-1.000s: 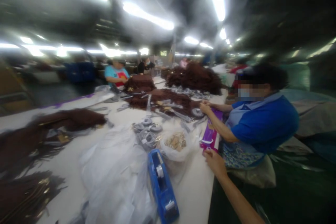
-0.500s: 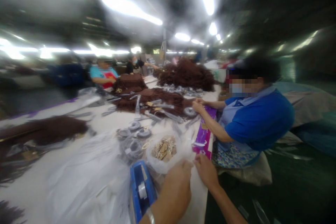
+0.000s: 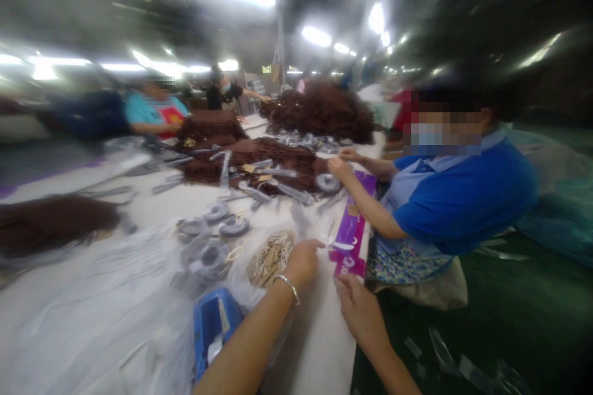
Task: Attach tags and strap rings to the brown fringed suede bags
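Note:
My left hand (image 3: 303, 259), a bangle on its wrist, reaches over the white table (image 3: 319, 345). Its fingers are pinched together beside a clear bag of tan tags (image 3: 269, 256); what they pinch is too small to make out. My right hand (image 3: 359, 311) lies at the table's edge, just below a purple card (image 3: 349, 237), and its fingertips are blurred. A blue tape dispenser (image 3: 213, 327) stands under my left forearm.
A co-worker in a blue shirt (image 3: 463, 203) sits to the right, handling the purple card's far end. Grey coils (image 3: 217, 225) and clear plastic sheets (image 3: 106, 308) lie to the left. Brown hair bundles (image 3: 319, 111) are piled farther along. More people sit at the back.
My left hand came into view and reached forward to the bag of tags. My right hand drew back slightly below the purple card. The view swung to the right.

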`<state>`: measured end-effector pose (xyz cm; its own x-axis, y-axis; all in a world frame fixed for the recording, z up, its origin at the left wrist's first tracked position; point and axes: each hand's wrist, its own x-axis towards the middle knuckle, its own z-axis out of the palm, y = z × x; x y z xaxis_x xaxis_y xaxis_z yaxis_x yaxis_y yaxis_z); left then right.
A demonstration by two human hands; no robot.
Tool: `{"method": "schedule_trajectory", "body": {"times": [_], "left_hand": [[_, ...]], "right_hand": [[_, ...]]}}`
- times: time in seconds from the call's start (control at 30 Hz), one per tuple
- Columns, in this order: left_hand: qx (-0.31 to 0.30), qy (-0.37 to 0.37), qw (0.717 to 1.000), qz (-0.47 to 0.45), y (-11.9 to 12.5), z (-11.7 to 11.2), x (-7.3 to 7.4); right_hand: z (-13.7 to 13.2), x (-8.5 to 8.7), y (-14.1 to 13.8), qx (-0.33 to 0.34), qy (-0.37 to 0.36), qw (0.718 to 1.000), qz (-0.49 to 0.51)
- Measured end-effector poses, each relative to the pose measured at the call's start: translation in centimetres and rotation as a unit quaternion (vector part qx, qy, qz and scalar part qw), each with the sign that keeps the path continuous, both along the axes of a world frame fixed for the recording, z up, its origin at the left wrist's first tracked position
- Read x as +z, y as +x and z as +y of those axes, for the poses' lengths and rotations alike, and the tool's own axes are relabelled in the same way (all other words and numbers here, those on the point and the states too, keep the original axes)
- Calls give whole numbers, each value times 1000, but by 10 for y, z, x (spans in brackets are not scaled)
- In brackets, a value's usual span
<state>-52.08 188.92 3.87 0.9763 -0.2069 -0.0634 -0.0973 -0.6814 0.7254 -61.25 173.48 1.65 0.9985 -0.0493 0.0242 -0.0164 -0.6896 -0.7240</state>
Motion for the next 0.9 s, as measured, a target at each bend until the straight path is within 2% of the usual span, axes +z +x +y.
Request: {"method": "schedule_trajectory", "body": {"times": [0.07,0.13,0.33,0.67,0.9], "left_hand": [[0,6,1000,3,2,2,-5],[-2,15,1000,0,2,2,-4],[-4,41,999,-13,-5,-7,5],[-1,59,998,-17,-2,-9,-12],[-5,72,997,-28,-8,-11,-4]], "right_hand": [[5,2,-5,-18,84,994,71],[12,3,-5,-24,124,985,120],[20,2,5,-8,141,980,143],[16,1,10,-36,204,957,203],[19,2,16,-10,190,960,206]]}}
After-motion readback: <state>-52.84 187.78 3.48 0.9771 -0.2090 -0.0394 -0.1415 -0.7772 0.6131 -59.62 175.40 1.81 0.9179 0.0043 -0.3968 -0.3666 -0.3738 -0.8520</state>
